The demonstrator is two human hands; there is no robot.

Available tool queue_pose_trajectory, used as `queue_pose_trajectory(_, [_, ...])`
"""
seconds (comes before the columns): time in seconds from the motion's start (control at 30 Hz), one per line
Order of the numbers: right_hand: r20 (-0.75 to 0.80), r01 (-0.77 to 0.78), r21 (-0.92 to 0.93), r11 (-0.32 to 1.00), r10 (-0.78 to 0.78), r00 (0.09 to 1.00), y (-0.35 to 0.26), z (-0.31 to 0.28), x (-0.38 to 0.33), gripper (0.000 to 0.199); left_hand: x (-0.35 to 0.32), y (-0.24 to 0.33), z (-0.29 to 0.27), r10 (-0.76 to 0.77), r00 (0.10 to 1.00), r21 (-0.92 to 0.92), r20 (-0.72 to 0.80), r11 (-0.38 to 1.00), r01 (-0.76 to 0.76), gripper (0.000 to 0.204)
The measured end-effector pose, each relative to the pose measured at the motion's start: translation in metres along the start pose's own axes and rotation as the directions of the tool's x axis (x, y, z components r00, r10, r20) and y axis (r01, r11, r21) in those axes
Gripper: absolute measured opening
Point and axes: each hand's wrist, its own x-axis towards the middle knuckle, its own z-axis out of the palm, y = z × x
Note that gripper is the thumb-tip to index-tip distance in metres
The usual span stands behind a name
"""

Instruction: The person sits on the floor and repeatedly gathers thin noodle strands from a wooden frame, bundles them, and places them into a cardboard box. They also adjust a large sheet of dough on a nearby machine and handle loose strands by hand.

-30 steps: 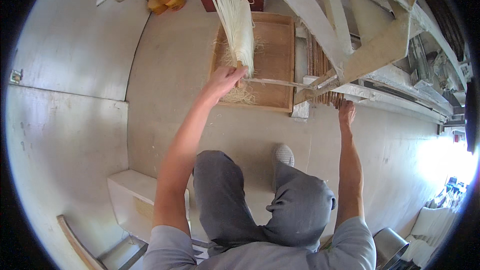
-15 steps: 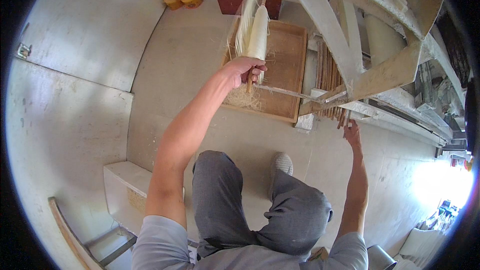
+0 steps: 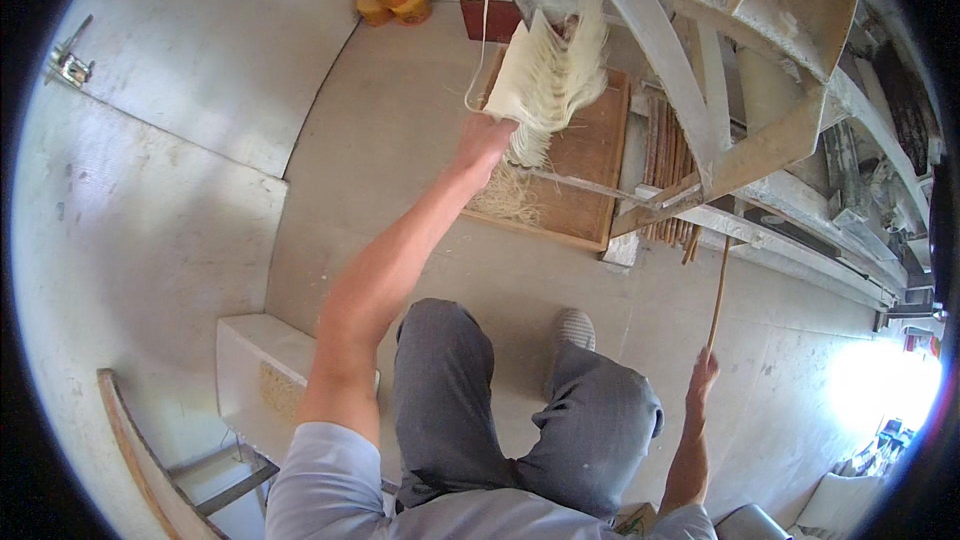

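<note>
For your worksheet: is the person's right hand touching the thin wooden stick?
Touching. The head view shows the right hand closed around the lower end of the thin wooden stick.

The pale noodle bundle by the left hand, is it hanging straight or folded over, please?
Folded over: the noodle bundle is doubled above the left hand, with loose strand ends fanning out and down over the wooden tray.

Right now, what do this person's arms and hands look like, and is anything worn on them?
Both forearms are bare. The left hand and right hand wear no gloves, rings or watch that I can see. Short light blue-grey sleeves end above the elbows.
</note>
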Motion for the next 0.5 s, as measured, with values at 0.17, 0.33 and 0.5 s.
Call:
queue_pose_trajectory(0.17, [-0.012, -0.132, -0.086, 0.988, 0.132, 0.991, 0.030, -0.051, -0.183, 0.050, -0.014, -0.058, -0.008, -0.187, 0.980, -0.092, -0.064, 0.979, 0.180, 0.023])
queue_pose_trajectory(0.33, [0.165, -0.077, -0.096, 0.992, 0.092, 0.982, -0.039, -0.048, -0.260, 0.044, -0.016, -0.163, -0.019, -0.353, 0.935, -0.279, -0.029, 0.901, 0.331, 0.028])
queue_pose_trajectory(0.5, [0.328, -0.019, 0.249, 0.968, -0.066, 0.942, -0.230, 0.045, -0.192, 0.039, -0.017, -0.231, -0.036, -0.441, 0.893, -0.185, -0.088, 0.888, 0.420, 0.023])
